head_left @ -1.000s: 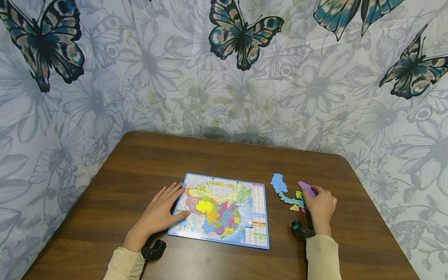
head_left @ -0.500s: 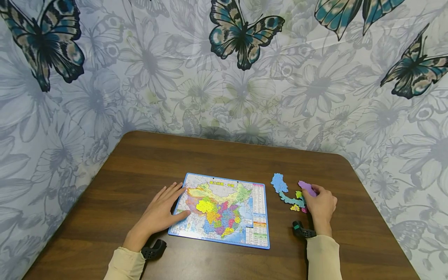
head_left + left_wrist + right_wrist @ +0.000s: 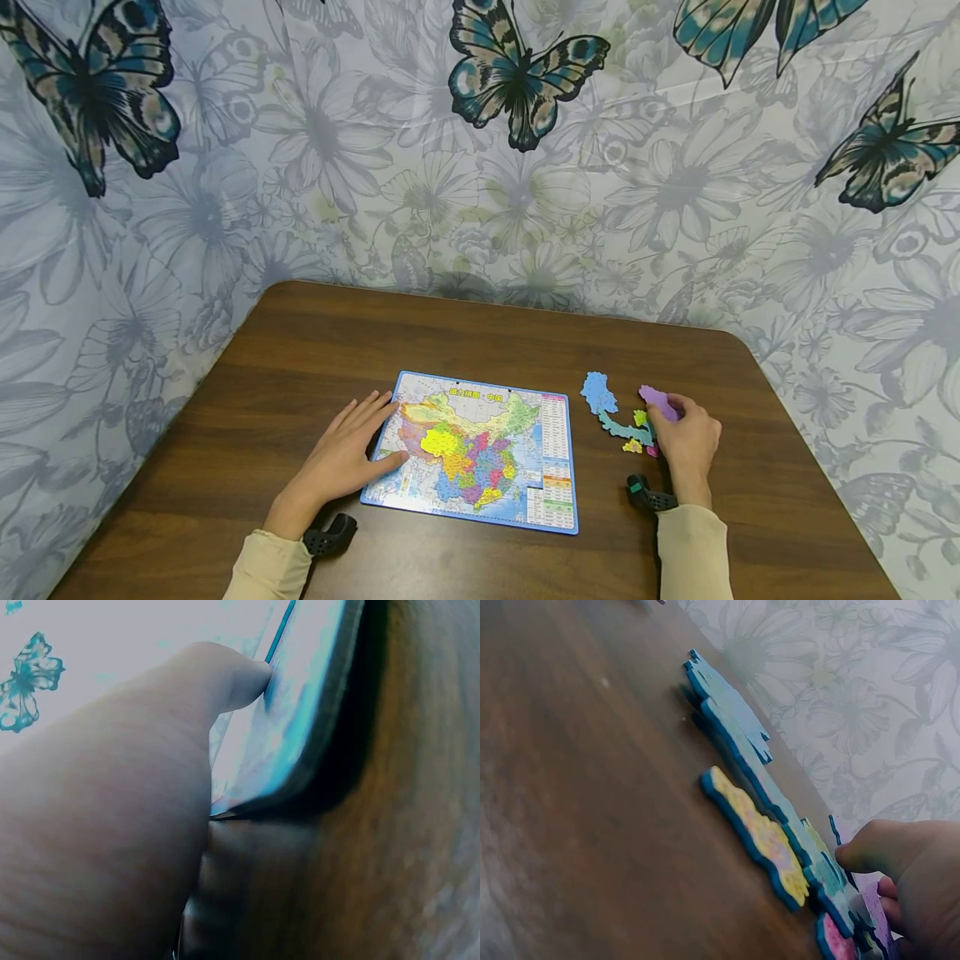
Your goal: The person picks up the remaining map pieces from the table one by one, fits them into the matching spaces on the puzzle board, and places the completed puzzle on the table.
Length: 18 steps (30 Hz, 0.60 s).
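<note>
My left hand [image 3: 345, 450] lies spread over the left edge of a map puzzle board [image 3: 553, 467], its thumb on the printed face. The left wrist view shows that thumb [image 3: 232, 679] close up against the board's blue-edged border [image 3: 289, 765]. To the right of the board, my right hand [image 3: 688, 437] pinches a purple puzzle piece [image 3: 657, 402] between thumb and fingers. Beside that hand lie a long teal piece [image 3: 624, 429], a light blue piece [image 3: 597, 392], a yellow-green piece [image 3: 640, 417], a yellow piece [image 3: 761, 832] and a pink piece [image 3: 835, 937]. The right fingertips are partly hidden.
All of this is on a brown wooden table [image 3: 450, 333] with rounded far corners. A cloth with flowers and butterflies [image 3: 525, 208] hangs behind it. Black wrist cameras [image 3: 330, 536] are strapped to both wrists.
The purple piece has shifted up very slightly in the right hand's pinch. The left hand and the board stay where they were.
</note>
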{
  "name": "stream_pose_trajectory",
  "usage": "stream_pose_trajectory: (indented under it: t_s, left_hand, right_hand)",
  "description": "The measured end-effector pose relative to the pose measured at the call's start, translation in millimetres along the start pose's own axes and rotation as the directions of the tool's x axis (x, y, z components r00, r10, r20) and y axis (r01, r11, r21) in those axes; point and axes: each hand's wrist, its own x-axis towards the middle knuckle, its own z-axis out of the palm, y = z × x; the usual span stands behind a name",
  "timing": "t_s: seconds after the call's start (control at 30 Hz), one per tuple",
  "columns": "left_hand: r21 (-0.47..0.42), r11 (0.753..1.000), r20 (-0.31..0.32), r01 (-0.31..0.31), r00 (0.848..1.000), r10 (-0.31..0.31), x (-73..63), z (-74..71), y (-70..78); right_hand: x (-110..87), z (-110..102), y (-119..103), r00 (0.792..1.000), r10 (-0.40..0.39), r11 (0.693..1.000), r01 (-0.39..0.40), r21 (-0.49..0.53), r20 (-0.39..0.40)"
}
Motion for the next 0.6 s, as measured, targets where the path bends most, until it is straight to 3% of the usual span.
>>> stream_pose_trajectory:
  t_s: [0.6]
  left_hand:
    - [0.006,1.0,-0.003,0.001,1.0,-0.001,-0.5,1.0,0.4]
  right_hand:
    - [1.1,-0.9,-9.5,0.997,-0.057,0.997,0.061,0.057,-0.055]
